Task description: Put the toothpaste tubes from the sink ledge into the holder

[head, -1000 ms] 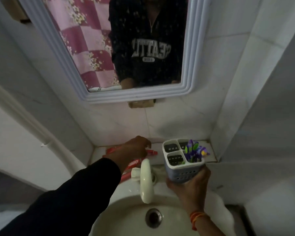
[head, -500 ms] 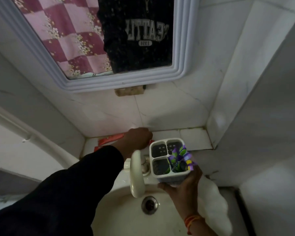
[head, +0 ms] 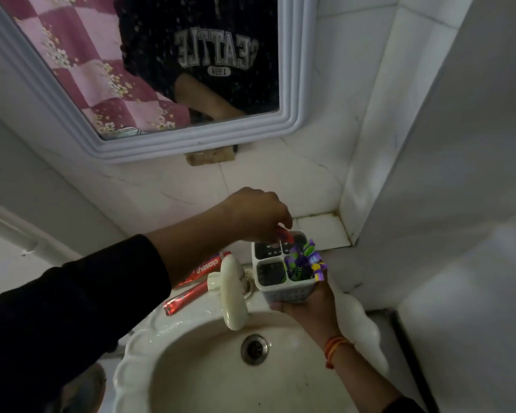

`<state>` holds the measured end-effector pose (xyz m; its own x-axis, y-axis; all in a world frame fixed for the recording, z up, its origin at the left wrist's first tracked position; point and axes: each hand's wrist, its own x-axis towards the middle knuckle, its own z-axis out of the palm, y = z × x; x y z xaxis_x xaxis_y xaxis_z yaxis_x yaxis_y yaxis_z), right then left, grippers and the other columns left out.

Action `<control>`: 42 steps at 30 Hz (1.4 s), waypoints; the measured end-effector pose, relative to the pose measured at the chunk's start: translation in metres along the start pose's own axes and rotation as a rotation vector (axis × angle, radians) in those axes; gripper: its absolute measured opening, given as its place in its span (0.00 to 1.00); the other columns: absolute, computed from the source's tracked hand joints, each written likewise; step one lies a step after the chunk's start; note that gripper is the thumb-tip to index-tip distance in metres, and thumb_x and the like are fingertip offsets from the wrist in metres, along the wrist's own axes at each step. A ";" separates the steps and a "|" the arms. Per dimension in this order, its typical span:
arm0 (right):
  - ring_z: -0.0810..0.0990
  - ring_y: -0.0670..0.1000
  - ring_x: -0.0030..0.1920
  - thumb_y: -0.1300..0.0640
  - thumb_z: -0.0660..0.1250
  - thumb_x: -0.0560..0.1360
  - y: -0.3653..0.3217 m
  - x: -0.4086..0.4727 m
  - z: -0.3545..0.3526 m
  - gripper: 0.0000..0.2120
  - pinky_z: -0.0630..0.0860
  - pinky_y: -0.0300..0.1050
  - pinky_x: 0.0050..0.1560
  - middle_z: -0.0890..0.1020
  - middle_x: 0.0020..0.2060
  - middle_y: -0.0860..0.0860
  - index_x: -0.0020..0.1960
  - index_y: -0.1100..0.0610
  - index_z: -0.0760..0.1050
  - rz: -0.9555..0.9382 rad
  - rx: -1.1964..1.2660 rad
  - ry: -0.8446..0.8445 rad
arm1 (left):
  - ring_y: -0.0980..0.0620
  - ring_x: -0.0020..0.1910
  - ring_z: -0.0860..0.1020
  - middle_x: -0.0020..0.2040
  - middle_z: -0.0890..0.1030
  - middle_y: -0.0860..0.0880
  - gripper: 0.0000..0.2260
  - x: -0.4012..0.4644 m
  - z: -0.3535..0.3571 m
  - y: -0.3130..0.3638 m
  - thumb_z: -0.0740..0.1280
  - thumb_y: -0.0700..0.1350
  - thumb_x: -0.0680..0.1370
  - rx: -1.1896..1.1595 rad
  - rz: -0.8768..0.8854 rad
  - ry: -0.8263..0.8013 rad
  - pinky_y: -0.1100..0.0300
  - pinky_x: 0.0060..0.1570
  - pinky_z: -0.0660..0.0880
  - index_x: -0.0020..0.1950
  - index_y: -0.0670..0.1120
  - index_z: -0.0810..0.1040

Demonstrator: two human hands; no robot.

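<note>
The left hand (head: 258,214) pinches a red toothpaste tube (head: 284,234) over the holder (head: 283,271), which the right hand (head: 312,305) grips from below.

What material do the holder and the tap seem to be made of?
The holder looks like moulded plastic, white and matt: thin divider walls, perforated sides. The tap seems cream-coloured plastic, perhaps glazed ceramic: smooth, softly glossy, with no metallic shine.
</note>
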<state>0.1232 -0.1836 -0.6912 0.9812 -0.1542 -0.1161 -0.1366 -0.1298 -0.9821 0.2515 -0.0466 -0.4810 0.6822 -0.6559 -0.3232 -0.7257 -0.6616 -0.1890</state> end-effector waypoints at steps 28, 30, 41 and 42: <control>0.86 0.49 0.56 0.69 0.85 0.58 0.018 -0.003 -0.005 0.40 0.86 0.57 0.48 0.85 0.58 0.57 0.68 0.63 0.76 0.123 0.325 -0.075 | 0.43 0.63 0.80 0.65 0.82 0.43 0.16 -0.031 0.078 -0.045 0.69 0.45 0.78 -0.547 -0.618 -0.073 0.56 0.63 0.75 0.65 0.42 0.82; 0.86 0.50 0.51 0.61 0.86 0.62 0.018 -0.004 -0.007 0.33 0.85 0.57 0.54 0.86 0.52 0.57 0.64 0.62 0.80 0.180 0.208 -0.105 | 0.41 0.63 0.78 0.65 0.80 0.41 0.21 -0.035 0.104 -0.050 0.70 0.46 0.77 -0.522 -0.674 -0.152 0.55 0.60 0.76 0.69 0.42 0.76; 0.85 0.70 0.53 0.66 0.80 0.69 0.007 -0.002 -0.004 0.28 0.81 0.72 0.40 0.83 0.60 0.64 0.66 0.59 0.76 0.369 0.794 -0.064 | 0.42 0.56 0.79 0.62 0.76 0.45 0.33 -0.036 0.124 -0.053 0.75 0.54 0.71 -0.324 -0.657 -0.083 0.50 0.55 0.77 0.74 0.56 0.68; 0.86 0.68 0.50 0.69 0.74 0.74 0.006 -0.002 -0.003 0.21 0.81 0.70 0.38 0.84 0.59 0.64 0.65 0.59 0.77 0.355 0.791 -0.072 | 0.43 0.55 0.80 0.61 0.78 0.45 0.31 -0.036 0.112 -0.051 0.77 0.51 0.70 -0.362 -0.649 -0.068 0.50 0.54 0.79 0.71 0.55 0.72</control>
<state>0.1202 -0.1868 -0.6969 0.9082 0.0091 -0.4184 -0.3278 0.6369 -0.6978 0.2544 0.0514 -0.5638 0.9476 -0.0764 -0.3101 -0.0958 -0.9943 -0.0477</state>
